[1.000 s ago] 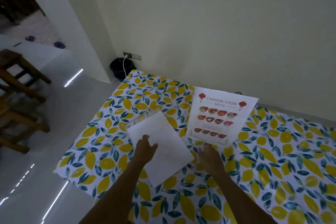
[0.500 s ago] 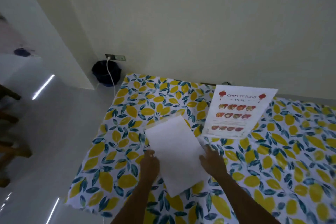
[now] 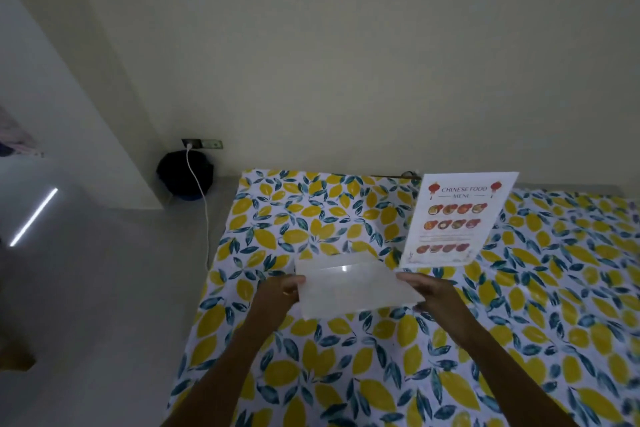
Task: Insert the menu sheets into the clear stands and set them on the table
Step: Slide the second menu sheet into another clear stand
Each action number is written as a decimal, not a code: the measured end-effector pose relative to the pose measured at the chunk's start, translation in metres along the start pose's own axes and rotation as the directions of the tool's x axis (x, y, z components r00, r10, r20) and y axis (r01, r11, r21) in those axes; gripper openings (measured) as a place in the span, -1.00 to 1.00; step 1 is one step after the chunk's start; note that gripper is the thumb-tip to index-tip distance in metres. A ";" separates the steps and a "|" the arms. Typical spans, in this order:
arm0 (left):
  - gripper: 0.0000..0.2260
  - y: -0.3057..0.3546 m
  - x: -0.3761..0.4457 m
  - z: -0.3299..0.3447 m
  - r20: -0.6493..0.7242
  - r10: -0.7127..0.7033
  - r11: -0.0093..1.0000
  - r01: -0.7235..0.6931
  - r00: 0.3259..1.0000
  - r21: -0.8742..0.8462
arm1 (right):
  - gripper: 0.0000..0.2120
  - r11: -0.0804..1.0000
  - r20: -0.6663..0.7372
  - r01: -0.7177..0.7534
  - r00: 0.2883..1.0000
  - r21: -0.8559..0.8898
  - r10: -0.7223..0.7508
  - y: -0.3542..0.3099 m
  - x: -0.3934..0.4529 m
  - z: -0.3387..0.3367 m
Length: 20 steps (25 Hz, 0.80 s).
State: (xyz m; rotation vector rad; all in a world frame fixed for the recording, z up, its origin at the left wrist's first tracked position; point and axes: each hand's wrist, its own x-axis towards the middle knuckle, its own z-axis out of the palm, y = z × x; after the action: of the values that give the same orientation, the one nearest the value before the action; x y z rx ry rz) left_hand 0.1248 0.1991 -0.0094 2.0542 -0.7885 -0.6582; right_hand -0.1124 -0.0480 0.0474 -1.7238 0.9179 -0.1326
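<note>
A white menu sheet in a clear stand (image 3: 353,284) is lifted off the table and tilted, its blank back side towards me with a small light glint on it. My left hand (image 3: 277,295) grips its left edge and my right hand (image 3: 433,291) grips its right edge. A second clear stand holding a "Chinese Food Menu" sheet (image 3: 457,218) stands upright further back on the table (image 3: 311,218), just beyond my right hand.
The table wears a cloth with yellow lemons and teal leaves and butts against a pale wall. Left of the table is grey floor with a dark round object (image 3: 185,177) and a white cable (image 3: 202,204) plugged into a wall socket (image 3: 202,143).
The white sheet lay flat on the table under my hands; now both hands hold it by its edges, raised and tilted. The camera view has shifted right and upward.
</note>
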 end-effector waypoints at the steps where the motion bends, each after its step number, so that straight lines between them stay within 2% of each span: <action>1: -0.77 0.003 0.006 -0.005 0.007 0.046 0.997 -0.047 0.999 0.063 | -0.67 1.000 -0.048 0.029 0.998 -0.006 -0.029 -0.005 0.001 0.001; 3: -0.81 0.019 0.015 -0.011 0.028 0.082 0.989 -0.085 0.996 0.118 | -0.79 0.988 -0.134 0.133 0.981 -0.080 -0.143 -0.016 0.001 0.000; 6: -0.56 0.037 0.029 -0.014 -0.018 0.187 0.971 -0.182 0.982 0.154 | -0.84 0.951 -0.243 0.225 0.931 -0.210 -0.274 -0.030 0.009 -0.002; 7: -0.53 0.045 0.033 -0.014 -0.032 0.209 0.966 -0.201 0.977 0.161 | -0.82 0.941 -0.259 0.237 0.919 -0.241 -0.298 -0.036 0.014 -0.003; 9: -0.53 0.058 0.043 -0.016 -0.044 0.165 0.975 -0.156 0.985 0.160 | -0.73 0.920 -0.266 0.253 0.904 -0.299 -0.335 -0.041 0.029 -0.003; 12: -0.64 0.058 0.068 -0.020 -0.027 0.098 0.976 -0.091 0.995 0.198 | -0.61 0.869 -0.277 0.276 0.870 -0.411 -0.408 -0.046 0.056 -0.002; 14: -0.73 0.053 0.085 -0.025 0.009 0.053 0.977 -0.054 0.999 0.208 | -0.62 0.873 -0.287 0.269 0.870 -0.406 -0.401 -0.051 0.070 0.004; 17: -0.66 0.052 0.108 -0.027 -0.008 0.005 0.966 -0.003 1.000 0.258 | -0.72 0.898 -0.303 0.239 0.882 -0.370 -0.360 -0.059 0.089 0.008; 20: -0.66 0.051 0.121 -0.026 -0.046 0.021 0.936 -0.004 0.999 0.351 | -0.71 0.903 -0.327 0.208 0.882 -0.376 -0.340 -0.064 0.108 0.008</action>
State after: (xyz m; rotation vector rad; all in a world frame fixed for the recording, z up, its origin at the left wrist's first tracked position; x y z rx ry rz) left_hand 0.2085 0.1005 0.0263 2.3751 -0.9438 -0.4826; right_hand -0.0010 -0.1053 0.0616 -2.1914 1.0109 -0.5549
